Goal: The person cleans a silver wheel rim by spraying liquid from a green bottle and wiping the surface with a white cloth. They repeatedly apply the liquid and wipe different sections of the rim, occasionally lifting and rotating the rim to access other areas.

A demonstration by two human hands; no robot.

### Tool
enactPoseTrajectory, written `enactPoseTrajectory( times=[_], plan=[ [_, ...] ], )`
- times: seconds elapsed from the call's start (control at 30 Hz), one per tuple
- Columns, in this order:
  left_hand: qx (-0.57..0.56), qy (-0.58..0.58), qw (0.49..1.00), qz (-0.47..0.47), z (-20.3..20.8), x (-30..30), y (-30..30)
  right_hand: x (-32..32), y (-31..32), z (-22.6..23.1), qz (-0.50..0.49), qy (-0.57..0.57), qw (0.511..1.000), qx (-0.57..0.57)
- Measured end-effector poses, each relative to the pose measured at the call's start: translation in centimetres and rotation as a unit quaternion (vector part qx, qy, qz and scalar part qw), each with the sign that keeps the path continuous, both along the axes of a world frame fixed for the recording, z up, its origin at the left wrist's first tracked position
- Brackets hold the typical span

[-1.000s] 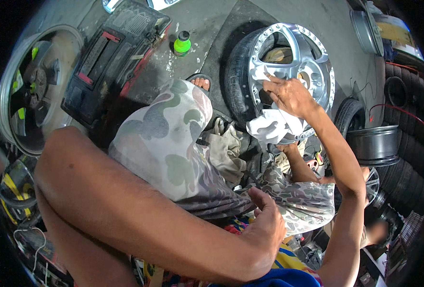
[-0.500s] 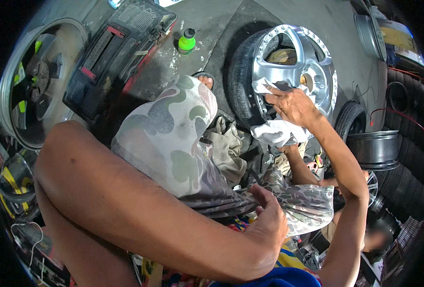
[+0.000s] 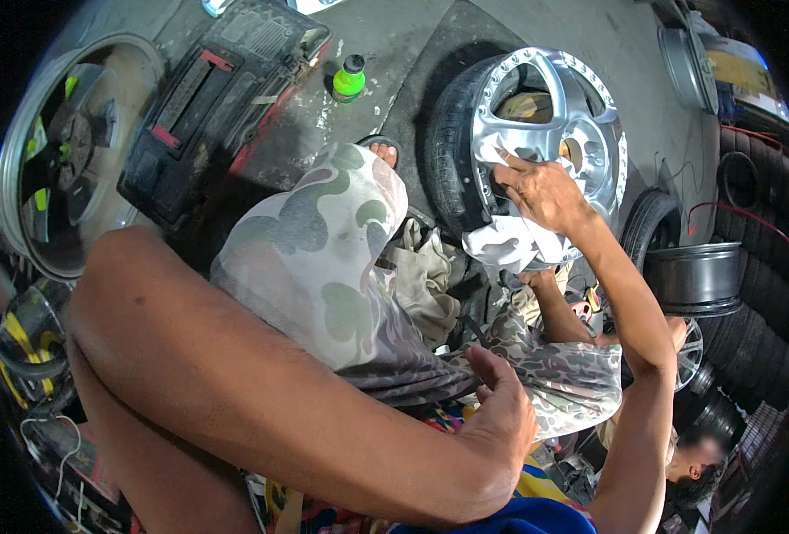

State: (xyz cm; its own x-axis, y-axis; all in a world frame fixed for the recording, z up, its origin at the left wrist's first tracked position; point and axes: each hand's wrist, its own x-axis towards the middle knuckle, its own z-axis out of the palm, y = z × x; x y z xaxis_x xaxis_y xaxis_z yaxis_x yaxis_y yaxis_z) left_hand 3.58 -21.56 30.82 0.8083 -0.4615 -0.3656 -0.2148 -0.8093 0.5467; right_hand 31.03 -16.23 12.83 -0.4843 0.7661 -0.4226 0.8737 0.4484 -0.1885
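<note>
At the upper right, a silver multi-spoke wheel rim point(image 3: 562, 133) stands tilted against a black tire point(image 3: 452, 147). My right hand point(image 3: 544, 196) is closed on a white cloth point(image 3: 517, 242), pressing it against the rim's spokes near the lower edge; folds of the cloth hang below the fingers. My left hand point(image 3: 501, 405) rests on the camouflage trousers point(image 3: 314, 240) across my lap, its forearm bent in front of me. Its fingers reach forward loosely, partly hidden, with nothing visible in them.
A black toolbox point(image 3: 216, 98) with red latches and a green bottle point(image 3: 349, 80) stand on the floor at the upper left. Another wheel point(image 3: 78, 151) leans at far left. A dark rim point(image 3: 695, 278) and a tire point(image 3: 653, 222) lie right; a person point(image 3: 697, 458) is at lower right.
My right hand has shifted slightly with the cloth on the rim, and the cloth's folds have changed shape. My left hand has barely moved. The person at lower right shows more of the head.
</note>
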Motion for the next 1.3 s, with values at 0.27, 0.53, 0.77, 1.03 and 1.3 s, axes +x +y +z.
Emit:
enactPoseTrajectory(
  times=[0.27,0.53,0.77,1.03,1.3],
  plan=[
    [0.022,-0.014,1.000,0.001,0.6,-0.7,-0.2,-3.5,-7.5,0.8,0.008,0.112,0.992,-0.055],
    [0.012,-0.023,0.998,0.049,0.7,-0.9,0.7,-7.5,-8.7,-0.9,-0.056,-0.060,0.996,-0.036],
    [-0.055,-0.126,0.984,0.113,-0.4,-2.7,2.3,-9.8,-11.0,-0.8,-0.200,0.085,0.976,0.000],
    [0.087,-0.012,0.995,0.050,-1.3,-0.4,2.3,-10.9,-15.0,-4.0,-0.243,0.157,0.957,-0.010],
    [0.113,0.009,0.993,0.020,-2.1,2.8,0.9,-9.4,-15.1,-4.7,-0.285,0.182,0.939,0.065]
  ],
)
